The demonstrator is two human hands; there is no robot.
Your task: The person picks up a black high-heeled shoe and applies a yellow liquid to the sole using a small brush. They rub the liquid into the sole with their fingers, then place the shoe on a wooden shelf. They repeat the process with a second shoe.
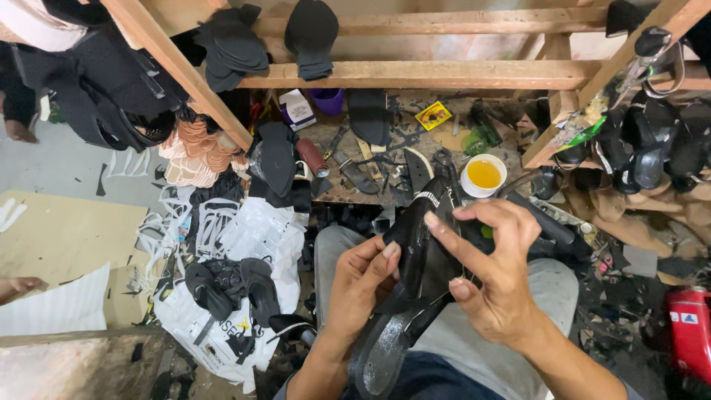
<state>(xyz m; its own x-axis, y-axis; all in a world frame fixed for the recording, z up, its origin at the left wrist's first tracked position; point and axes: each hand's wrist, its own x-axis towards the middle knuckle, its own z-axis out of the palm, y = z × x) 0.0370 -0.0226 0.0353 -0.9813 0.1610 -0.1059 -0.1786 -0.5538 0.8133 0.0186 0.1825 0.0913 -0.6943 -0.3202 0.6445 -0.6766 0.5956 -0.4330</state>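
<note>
Held over grey-trousered knees, closest to the lens, is a black sandal, glossy and curved, its sole end pointing down toward the lap and its strap end, trimmed with a small studded band, tilted up toward the table. On the left, the left hand curls around the sandal's side edge, thumb and fingers pressed on the dark upper near mid-length. On the right, the right hand is spread, forefinger laid along the upper and thumb tucked under the sole edge, so both hands clasp the 1 sandal between them. This looks like a fitting or pressing step, upper against sole; judged from the grip, the next move calls for firm, even pressure along the seam without letting the slick surface slide. Far left on the floor lies a white plastic sack with flat black soles on it. Beyond the knees, the cluttered wooden table carries scraps and tools, and toward the right a white cup of yellow liquid, likely glue.
</note>
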